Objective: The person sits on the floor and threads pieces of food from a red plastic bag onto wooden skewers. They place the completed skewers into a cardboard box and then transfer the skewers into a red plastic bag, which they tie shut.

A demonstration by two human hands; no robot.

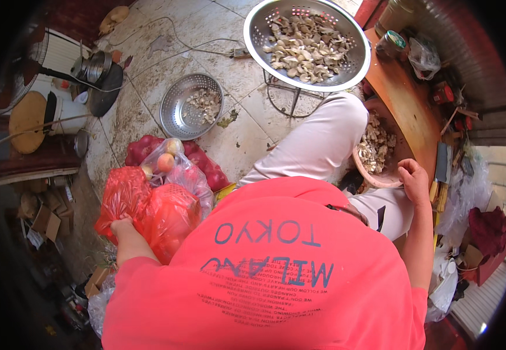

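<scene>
My left hand [122, 222] is at a red plastic bag [124, 197] on the floor at the left; its fingers are partly hidden in the folds, so its grip is unclear. Beside that bag lies another full red plastic bag [172, 218]. At the right my right hand [410, 175], fingers curled, hovers at the rim of a pink plastic basin [373, 178] with mushroom pieces [377, 144] in it. Beyond my knee a large steel colander [257, 48] of mushrooms [307, 52] rests on a wire stand [294, 103]. A smaller steel colander [172, 103] holds fewer pieces [205, 105].
Net bags of red onions [207, 168] and a clear bag with round fruit [165, 162] lie by the red bags. A wooden board [406, 105] with glass jars [391, 45] borders the right. A power cable [211, 51] crosses the dirty tile floor. Pans [97, 65] stand at the left.
</scene>
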